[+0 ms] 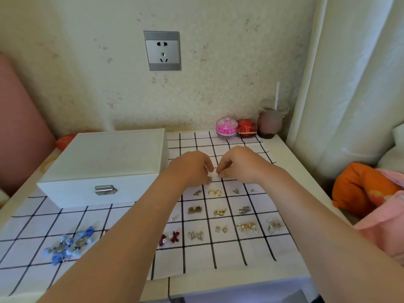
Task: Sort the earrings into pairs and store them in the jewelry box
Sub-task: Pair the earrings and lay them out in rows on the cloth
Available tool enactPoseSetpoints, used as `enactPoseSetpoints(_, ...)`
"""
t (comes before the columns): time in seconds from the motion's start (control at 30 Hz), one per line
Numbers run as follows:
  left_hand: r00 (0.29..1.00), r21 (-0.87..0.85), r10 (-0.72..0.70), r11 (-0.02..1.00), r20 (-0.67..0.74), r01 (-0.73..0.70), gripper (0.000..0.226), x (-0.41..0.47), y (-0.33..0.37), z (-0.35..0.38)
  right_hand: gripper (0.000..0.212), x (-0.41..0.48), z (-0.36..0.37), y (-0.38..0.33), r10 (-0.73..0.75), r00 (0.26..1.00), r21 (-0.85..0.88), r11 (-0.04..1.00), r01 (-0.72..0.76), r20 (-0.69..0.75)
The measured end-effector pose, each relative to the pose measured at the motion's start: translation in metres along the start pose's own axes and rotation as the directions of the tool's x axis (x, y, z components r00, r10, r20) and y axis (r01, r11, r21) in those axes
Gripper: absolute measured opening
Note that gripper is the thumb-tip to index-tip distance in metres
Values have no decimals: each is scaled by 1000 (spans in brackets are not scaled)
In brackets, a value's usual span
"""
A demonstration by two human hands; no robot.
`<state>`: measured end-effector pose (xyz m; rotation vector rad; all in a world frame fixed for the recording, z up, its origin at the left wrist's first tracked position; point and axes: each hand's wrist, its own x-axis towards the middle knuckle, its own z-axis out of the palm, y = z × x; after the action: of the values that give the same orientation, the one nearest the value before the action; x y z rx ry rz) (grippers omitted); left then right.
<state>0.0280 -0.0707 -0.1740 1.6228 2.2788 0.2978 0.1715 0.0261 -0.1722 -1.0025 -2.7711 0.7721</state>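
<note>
A white jewelry box (105,162) with a metal clasp stands closed at the left of the table. Several earring pairs lie in the squares of a white checked cloth (240,252): gold hoops (214,192), dark red bows (171,237), gold pearl drops (247,226), large blue flower earrings (70,244). My left hand (192,167) and my right hand (239,164) meet above the cloth's middle, fingertips curled together and pinching a small earring that is mostly hidden between them.
At the back right stand a pink round tin (226,127), a red box (246,127) and a cup with a straw (271,121). A wall socket (162,50) is above. An orange cloth (360,189) lies at the right, beside a curtain.
</note>
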Motion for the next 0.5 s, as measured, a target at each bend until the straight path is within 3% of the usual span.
enactPoseSetpoints(0.17, 1000, -21, 1, 1000, 26, -1, 13, 1, -3, -1, 10, 0, -5, 3, 29, 998, 162, 987, -18, -63)
enactPoseSetpoints(0.4, 1000, -13, 7, 1000, -10, -7, 10, 2, -3, 1, 19, -1, 8, -8, -7, 1000, -48, 999, 7, -7)
enactPoseSetpoints(0.5, 1000, -23, 6, 1000, -8, -6, 9, 1, -3, 1, 27, 1, 1, -4, 4, 1000, 11, 1000, -4, -20)
